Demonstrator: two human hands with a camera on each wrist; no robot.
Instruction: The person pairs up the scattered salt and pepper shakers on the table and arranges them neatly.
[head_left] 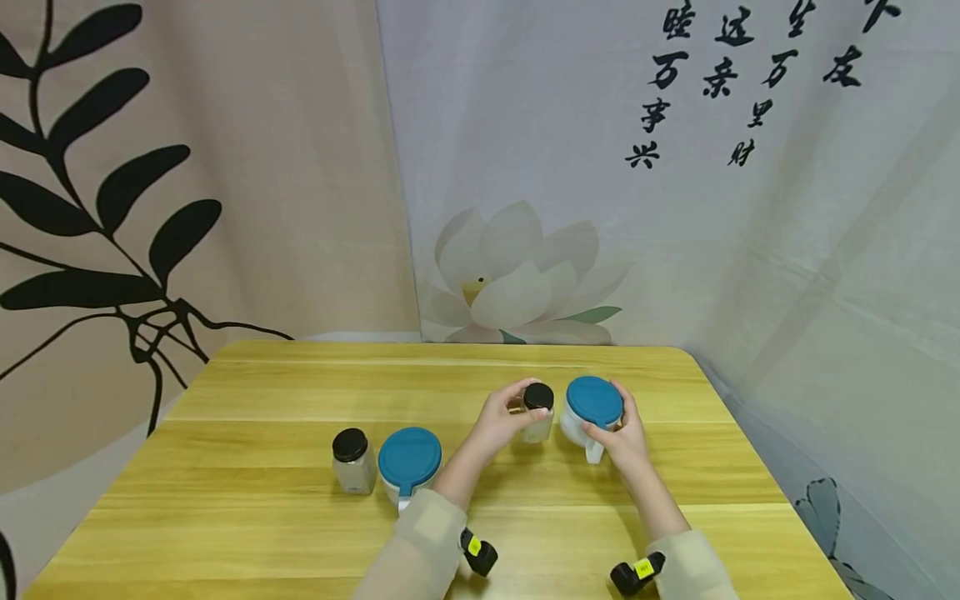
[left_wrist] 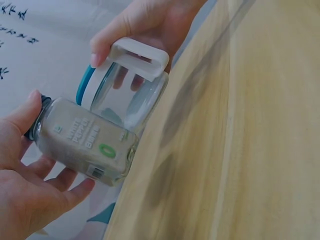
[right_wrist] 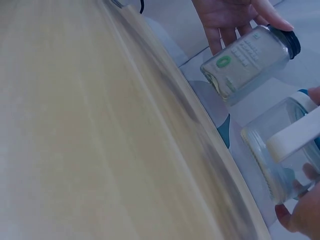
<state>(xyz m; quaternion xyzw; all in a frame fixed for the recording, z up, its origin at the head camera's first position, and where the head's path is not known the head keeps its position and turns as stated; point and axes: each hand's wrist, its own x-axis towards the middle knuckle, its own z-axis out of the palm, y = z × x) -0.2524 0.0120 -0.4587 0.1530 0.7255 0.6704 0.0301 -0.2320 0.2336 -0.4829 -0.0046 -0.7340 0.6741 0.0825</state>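
My left hand [head_left: 498, 425] holds a small glass spice jar [head_left: 537, 430] by its black lid, thumb on the near side. In the left wrist view, this jar [left_wrist: 82, 137] carries a white pepper label and a pale powder inside. Just to the right, my right hand [head_left: 628, 437] grips a clear glass pot [head_left: 595, 402] with a blue lid, its white handle [left_wrist: 142, 60] facing me. Its thumb lies at the lid's rim and its other fingers go round the far side. The right wrist view shows the glass pot [right_wrist: 280, 135] looking without contents, beside the tilted-looking spice jar [right_wrist: 247, 60].
Left of my left forearm stand a second black-lidded spice jar [head_left: 353, 462] and a second blue-lidded pot [head_left: 409, 460], partly covered by the sleeve. The wooden table [head_left: 285, 533] ends at a printed cloth backdrop [head_left: 525, 167]. Each wrist carries a small black camera [head_left: 478, 552].
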